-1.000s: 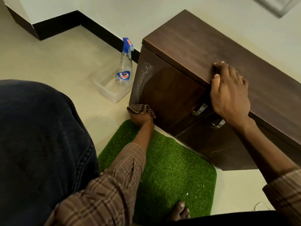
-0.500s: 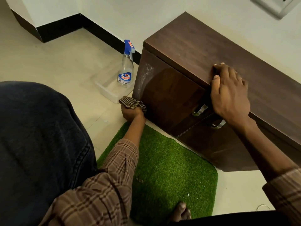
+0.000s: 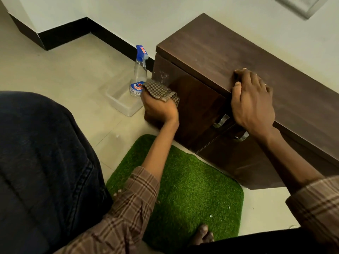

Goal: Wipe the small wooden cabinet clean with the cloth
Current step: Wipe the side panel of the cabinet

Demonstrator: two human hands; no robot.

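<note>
Left hand (image 3: pixel 159 107) fisted, arm outstretched; right hand (image 3: pixel 254 105) flat, fingers curled forward (both sleeves pushed up).

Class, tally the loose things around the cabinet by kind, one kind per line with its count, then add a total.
Spray bottle: 1
Clear plastic tray: 1
Checked cloth, held in the left hand: 1
Green grass mat: 1
Total: 4
</note>
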